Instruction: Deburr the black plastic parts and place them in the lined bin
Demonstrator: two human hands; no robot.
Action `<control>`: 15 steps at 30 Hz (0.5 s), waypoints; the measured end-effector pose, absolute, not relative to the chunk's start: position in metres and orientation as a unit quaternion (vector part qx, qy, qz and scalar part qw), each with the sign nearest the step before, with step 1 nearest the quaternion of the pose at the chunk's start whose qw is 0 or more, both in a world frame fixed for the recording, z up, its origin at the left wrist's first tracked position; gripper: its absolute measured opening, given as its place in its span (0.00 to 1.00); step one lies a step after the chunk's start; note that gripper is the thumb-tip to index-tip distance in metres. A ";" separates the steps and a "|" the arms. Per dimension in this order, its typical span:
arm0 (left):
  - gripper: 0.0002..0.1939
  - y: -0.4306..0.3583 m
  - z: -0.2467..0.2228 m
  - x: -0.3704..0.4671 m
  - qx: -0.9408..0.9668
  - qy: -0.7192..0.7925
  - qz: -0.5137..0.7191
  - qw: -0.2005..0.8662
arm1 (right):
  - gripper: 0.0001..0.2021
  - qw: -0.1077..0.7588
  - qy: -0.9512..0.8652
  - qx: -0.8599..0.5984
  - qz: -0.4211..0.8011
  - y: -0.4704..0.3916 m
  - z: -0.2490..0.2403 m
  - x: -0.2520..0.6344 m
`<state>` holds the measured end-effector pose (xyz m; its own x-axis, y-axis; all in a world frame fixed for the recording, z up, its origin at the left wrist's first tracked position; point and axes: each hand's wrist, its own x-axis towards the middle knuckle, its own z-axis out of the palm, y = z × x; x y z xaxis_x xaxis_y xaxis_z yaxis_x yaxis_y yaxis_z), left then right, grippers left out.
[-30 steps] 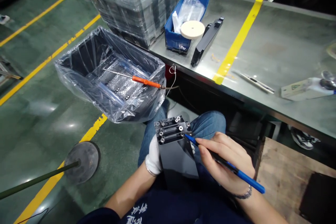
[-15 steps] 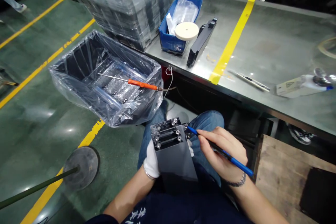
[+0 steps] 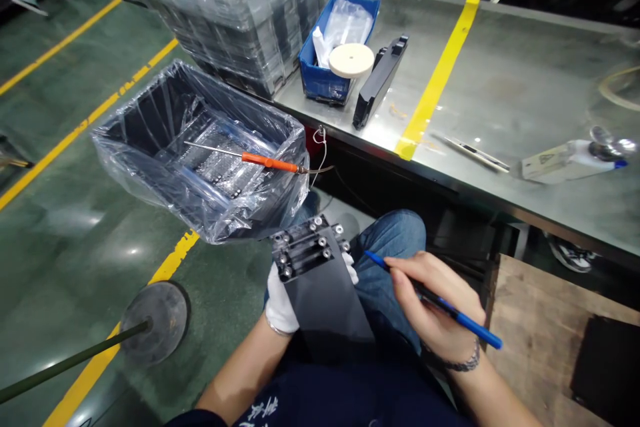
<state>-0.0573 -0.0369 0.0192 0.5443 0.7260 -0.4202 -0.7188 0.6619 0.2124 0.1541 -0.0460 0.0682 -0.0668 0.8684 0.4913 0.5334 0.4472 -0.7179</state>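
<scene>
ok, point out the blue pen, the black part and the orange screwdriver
blue pen [image 3: 467, 324], head view, on the blue barrel behind the right hand.
black part [image 3: 327, 303], head view, on its flat dark face.
orange screwdriver [image 3: 265, 161], head view, on the orange handle.

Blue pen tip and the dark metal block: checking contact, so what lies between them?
Head view: no object between blue pen tip and dark metal block; only the jeans-clad lap behind the gap.
</scene>
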 end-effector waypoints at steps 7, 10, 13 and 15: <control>0.28 0.006 0.052 -0.086 0.109 0.285 0.680 0.667 | 0.12 0.495 -0.705 -0.466 0.201 -0.043 0.079 0.158; 0.28 0.009 0.054 -0.095 0.102 0.288 0.710 0.634 | 0.11 0.486 -0.728 -0.429 0.224 -0.043 0.078 0.149; 0.26 0.008 0.054 -0.097 0.109 0.285 0.720 0.624 | 0.12 0.491 -0.739 -0.402 0.225 -0.040 0.071 0.141; 0.24 0.009 0.055 -0.096 0.111 0.297 0.733 0.602 | 0.12 0.490 -0.742 -0.397 0.229 -0.038 0.067 0.138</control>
<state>-0.0956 0.0086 0.0552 -0.2510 0.9484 -0.1938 -0.8163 -0.0998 0.5690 0.1381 -0.0380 0.0673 -0.2059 0.8131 0.5445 0.3638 0.5802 -0.7288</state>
